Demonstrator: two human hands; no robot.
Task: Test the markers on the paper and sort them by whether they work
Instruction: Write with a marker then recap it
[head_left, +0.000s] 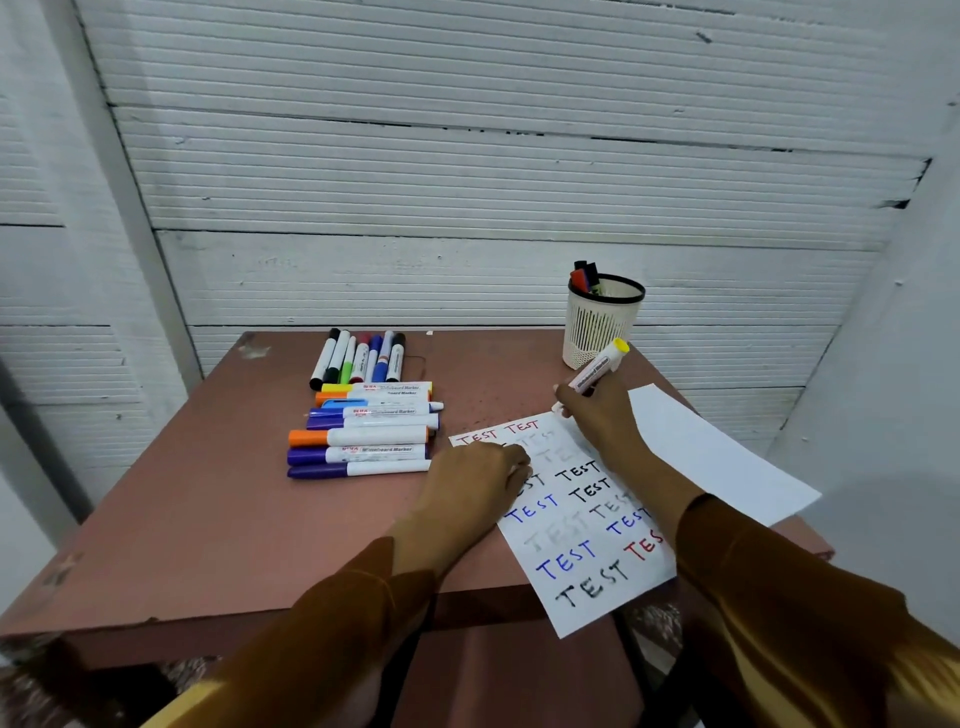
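Right hand grips yellow-capped whiteboard marker, tip at the top edge of the test sheet, cap end tilted toward the mesh pen cup. Left hand is curled, pressing the sheet's left edge; can't tell if it holds the cap.

Risks:
- Yellow ink on white may read as dead, so it gets missorted.
- Sheet overhangs the table edge; it slides if the left hand lifts.
- Untested markers left of the sheet lie in 2 loose groups, easy to mix with sorted ones.
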